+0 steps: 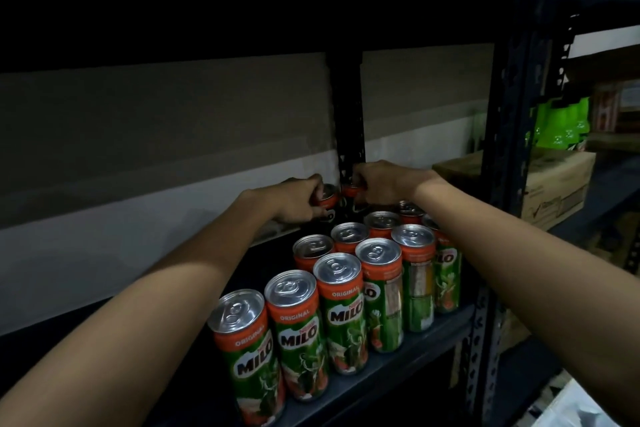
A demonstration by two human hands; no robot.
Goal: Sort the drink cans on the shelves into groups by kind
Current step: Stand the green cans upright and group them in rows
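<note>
- left hand (300, 199) is gripping one upright milo can (327, 199) at the shelf's (398, 369) back; right hand (379, 182) is gripping its neighbour (350, 191).
- both cans are standing just behind the milo rows (346, 295), each hand equally near.

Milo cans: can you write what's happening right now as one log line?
left hand: grips Milo can | right hand: grips second can | place: shelf back | rest: standing in rows
</note>
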